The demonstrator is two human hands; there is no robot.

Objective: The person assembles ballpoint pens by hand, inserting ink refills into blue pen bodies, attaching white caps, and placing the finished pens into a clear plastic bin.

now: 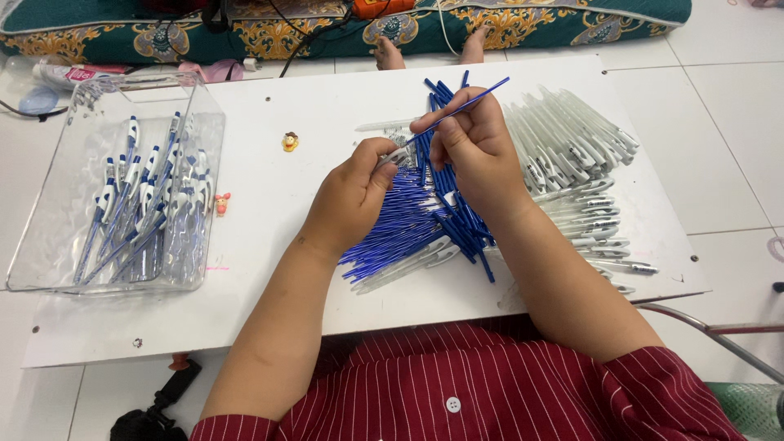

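now: refill meets barrel, frame centre
r hand (pixel 475 143) pinches blue refill (pixel 465 104), long axis up-right to down-left, tip at white barrel (pixel 394 155) gripped by l hand (pixel 353 196); hands nearly touching, w/ pile (pixel 408 220) beneath.

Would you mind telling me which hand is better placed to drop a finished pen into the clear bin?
Left, probably. The left hand holds the white pen barrel and is nearer the clear bin on that side; the right hand pinches the blue refill, farther away.
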